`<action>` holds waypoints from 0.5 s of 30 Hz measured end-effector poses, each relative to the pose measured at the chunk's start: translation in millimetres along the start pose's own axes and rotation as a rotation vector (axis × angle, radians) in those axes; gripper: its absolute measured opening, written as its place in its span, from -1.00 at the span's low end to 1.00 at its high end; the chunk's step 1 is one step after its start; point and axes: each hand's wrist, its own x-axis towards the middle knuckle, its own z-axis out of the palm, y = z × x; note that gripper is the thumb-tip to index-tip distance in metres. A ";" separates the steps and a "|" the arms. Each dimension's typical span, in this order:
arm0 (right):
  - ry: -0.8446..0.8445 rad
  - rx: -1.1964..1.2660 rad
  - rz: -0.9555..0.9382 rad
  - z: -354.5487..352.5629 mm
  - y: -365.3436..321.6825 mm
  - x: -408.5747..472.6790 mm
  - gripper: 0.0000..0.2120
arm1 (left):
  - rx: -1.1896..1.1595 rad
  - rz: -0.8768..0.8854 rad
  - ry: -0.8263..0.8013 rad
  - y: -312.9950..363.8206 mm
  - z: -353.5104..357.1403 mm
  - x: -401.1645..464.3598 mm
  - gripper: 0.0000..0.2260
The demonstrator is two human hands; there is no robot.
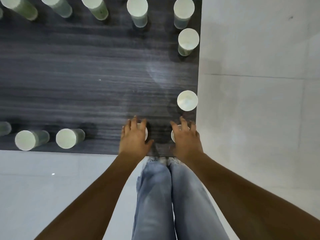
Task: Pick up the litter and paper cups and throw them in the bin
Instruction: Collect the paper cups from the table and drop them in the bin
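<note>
Several green-sided paper cups with white insides stand along the edges of a dark wood-grain table (pixel 83 87). My left hand (pixel 134 135) lies over the top of one paper cup (pixel 146 134) near the front edge, fingers and thumb curled round its rim. My right hand (pixel 186 138) covers a second paper cup (pixel 173 136) at the front right corner in the same way. Both cups are mostly hidden under the hands. Another cup (pixel 187 100) stands just beyond my right hand by the right edge. No bin is in view.
More cups stand at the right edge (pixel 188 39), along the back (pixel 137 6) and at the front left (pixel 65 138). The table's right edge runs close to my right hand. White tiled floor (pixel 251 118) surrounds the table. My legs in jeans (pixel 169 196) are at its front edge.
</note>
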 end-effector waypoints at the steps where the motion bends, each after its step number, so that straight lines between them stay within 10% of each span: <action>1: 0.002 0.012 0.010 4.5 -0.7 3.0 -0.15 | 0.007 0.007 -0.017 -0.8 4.2 2.3 -0.34; 15: 0.081 0.148 0.032 -0.2 -3.4 -17.2 -0.36 | -0.030 0.118 -0.050 15.3 -1.9 -11.6 -0.49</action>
